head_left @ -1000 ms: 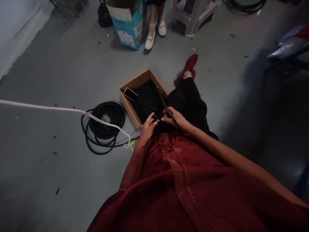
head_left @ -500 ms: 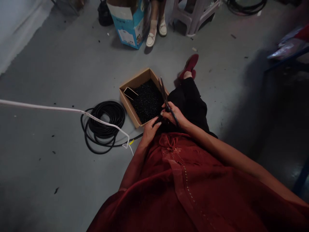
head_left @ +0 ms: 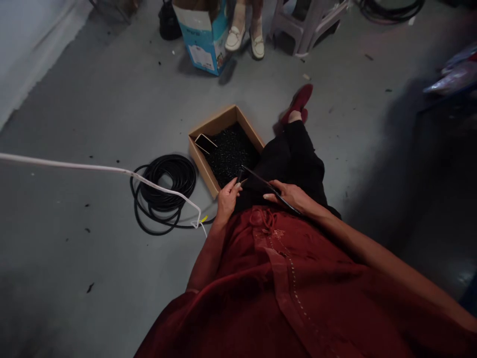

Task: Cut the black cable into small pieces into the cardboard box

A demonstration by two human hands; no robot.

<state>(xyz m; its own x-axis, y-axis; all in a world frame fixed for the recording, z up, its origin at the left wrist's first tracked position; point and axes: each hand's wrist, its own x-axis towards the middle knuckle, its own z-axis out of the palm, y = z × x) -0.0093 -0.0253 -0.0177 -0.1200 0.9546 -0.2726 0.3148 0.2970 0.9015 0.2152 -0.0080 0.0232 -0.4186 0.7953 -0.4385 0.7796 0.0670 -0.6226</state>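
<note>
Left hand (head_left: 227,200) pinches a short black tube end (head_left: 240,176) at the near edge of the cardboard box (head_left: 222,120); right hand (head_left: 292,195) grips dark scissors (head_left: 258,177), tips near the tube; contact unclear. Box holds small black pieces (head_left: 234,149). Black coil (head_left: 183,181) lies on floor, left of box.

Rectangular brown cardboard box (head_left: 204,170) on grey floor (head_left: 122,283); small black pieces (head_left: 231,153) inside, tan-edged black rectangular piece (head_left: 205,143) at far-left corner. Coiled round black cable (head_left: 185,175) beside box's left edge; blue-white cardboard carton (head_left: 201,39) beyond far edge.
</note>
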